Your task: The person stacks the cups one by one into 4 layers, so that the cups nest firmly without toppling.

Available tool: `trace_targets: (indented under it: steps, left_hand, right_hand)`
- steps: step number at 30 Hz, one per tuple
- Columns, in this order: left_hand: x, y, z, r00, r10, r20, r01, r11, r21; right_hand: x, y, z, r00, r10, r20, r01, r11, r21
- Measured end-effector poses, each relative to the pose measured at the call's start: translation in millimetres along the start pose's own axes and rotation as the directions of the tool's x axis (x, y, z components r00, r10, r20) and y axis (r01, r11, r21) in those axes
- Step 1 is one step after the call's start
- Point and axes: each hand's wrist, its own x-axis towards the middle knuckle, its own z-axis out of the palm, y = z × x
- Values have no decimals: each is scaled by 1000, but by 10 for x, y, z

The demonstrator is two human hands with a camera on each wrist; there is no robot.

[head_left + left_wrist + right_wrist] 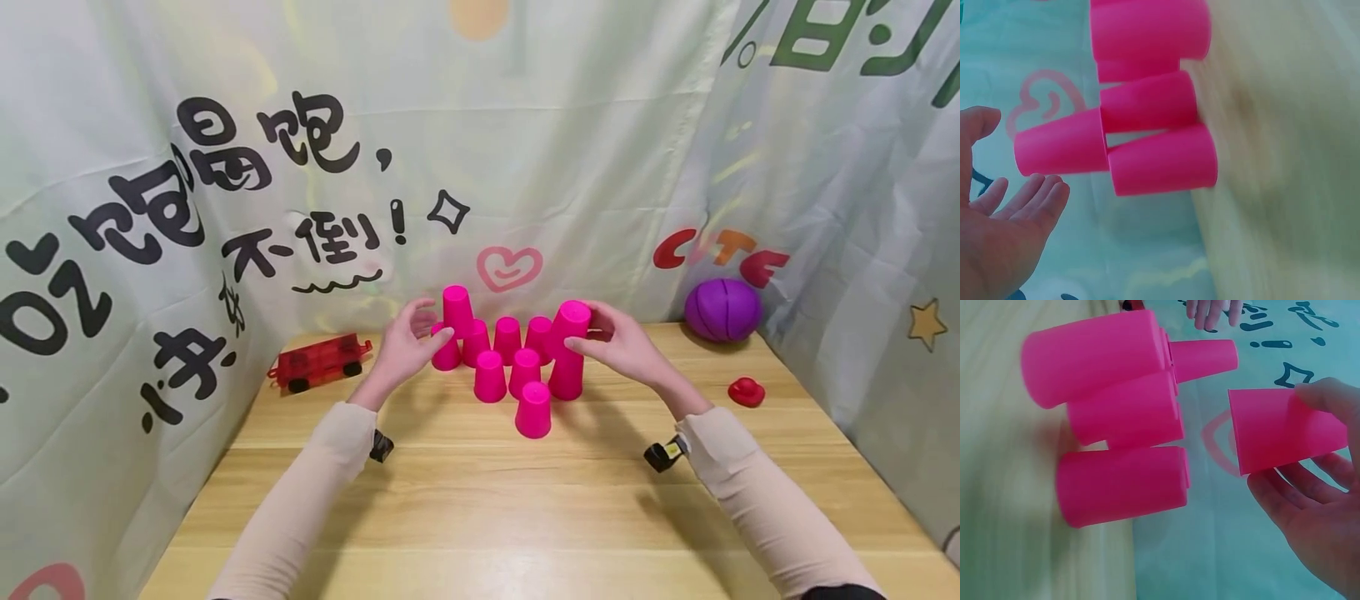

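- Nearest, at 6 o'clock of the pink cluster (524, 375), an upside-down front cup (533, 410) stands on the table (465, 517).
- At 3 o'clock, the right hand (622, 337) grips a held cup (1291, 428) between thumb and fingers, its rim apart from the cups below.
- At 9 o'clock, the left hand (408, 337), fingers spread and holding nothing, is just beside an upper cup (457, 312); whether they touch is unclear.
- At 10 o'clock, that upper cup bridges two back-row cups (476, 346).
- Seemingly a second tier is being built; the next move calls for lowering the held cup level, gently, then releasing.
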Motion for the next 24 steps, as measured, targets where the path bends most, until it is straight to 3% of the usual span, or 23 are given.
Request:
trace_targets:
  steps: [10, 18, 24]
  left_hand:
    - [-273, -60, 204, 997, 29, 64, -31, 999, 17]
    - [-383, -185, 375, 991, 53, 123, -49, 998, -36]
    - [-436, -203, 465, 991, 37, 128, -36, 999, -8]
  right_hand:
    - [376, -16, 91, 999, 35, -9, -35, 999, -36]
    - [631, 62, 224, 999, 32, -1, -32, 999, -42]
    - [773, 113, 332, 1000, 19, 7, -19, 999, -30]
